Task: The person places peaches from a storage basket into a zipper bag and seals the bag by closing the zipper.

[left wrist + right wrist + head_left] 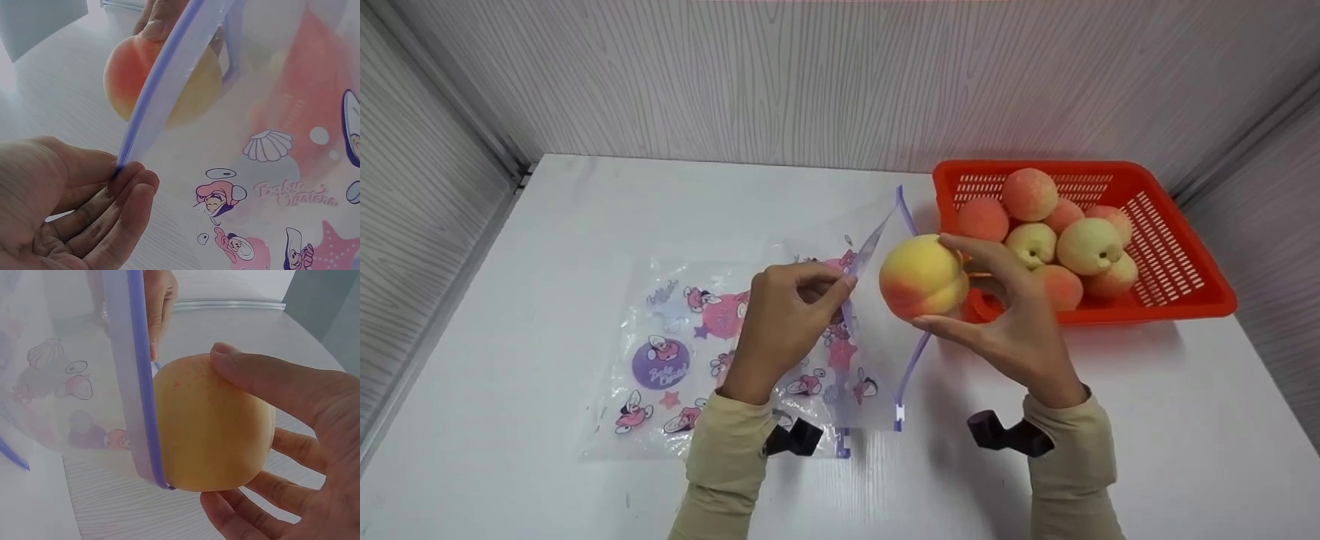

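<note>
The left hand (786,319)'s grip pinches the bag (842,356), whose mouth faces right, purple edge (913,367) running near to far; the right hand (1018,330)'s grip clasps a peach (919,277) at that mouth.

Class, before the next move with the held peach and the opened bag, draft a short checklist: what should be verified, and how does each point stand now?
1. Peach secure: ok, the right hand grips it between thumb and fingers.
2. Bag steadied: ok, the left hand pinches its edge.
3. Bag mouth open: ok, the purple-edged sides stand apart.
4. Peach inside the mouth: cannot tell how far; it is seen partly through the clear film.
5. Bag clear of the second bag: not ok, they overlap in the head view.
6. Red basket upright: ok, with peaches in it.
</note>
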`<state>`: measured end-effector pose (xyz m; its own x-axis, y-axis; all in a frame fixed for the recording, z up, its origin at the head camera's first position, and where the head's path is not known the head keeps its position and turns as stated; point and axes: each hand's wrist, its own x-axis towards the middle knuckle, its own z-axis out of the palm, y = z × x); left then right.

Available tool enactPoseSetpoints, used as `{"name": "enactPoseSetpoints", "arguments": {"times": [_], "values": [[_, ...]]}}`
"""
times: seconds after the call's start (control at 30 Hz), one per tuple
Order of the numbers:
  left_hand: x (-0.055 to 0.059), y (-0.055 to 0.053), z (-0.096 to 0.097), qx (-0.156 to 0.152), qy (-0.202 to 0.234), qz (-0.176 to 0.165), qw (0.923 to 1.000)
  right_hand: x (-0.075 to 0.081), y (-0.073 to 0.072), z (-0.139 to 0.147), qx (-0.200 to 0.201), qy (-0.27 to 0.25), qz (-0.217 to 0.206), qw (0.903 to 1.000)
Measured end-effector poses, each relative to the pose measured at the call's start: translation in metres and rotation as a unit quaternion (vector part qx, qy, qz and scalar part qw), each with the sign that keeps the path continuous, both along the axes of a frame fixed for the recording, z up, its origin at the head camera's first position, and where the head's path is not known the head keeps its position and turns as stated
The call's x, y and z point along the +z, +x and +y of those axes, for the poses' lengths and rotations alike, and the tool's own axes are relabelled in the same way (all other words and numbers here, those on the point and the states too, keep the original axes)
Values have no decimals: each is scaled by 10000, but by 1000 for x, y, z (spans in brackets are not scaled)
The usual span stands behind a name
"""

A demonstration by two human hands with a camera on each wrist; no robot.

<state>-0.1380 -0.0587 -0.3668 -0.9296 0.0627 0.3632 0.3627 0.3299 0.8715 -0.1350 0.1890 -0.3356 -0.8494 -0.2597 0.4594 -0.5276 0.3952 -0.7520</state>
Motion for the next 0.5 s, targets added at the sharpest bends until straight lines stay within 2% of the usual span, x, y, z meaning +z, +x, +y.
{"name": "enactPoseSetpoints", "arguments": {"times": [0.13, 0.3, 0.4, 0.5], "values": [[0, -2, 1, 37, -161, 92, 9998, 1, 0, 1, 101, -200, -11, 9997], [-2, -2, 0, 76, -254, 71, 9996, 3, 0, 5, 66, -520, 229, 9984], [-1, -1, -2, 155, -204, 77, 9996, 5, -1, 10, -144, -912, 377, 9950], [0, -1, -3, 177, -98, 68, 9998, 6, -5, 21, -551, -1534, 535, 9852]]}}
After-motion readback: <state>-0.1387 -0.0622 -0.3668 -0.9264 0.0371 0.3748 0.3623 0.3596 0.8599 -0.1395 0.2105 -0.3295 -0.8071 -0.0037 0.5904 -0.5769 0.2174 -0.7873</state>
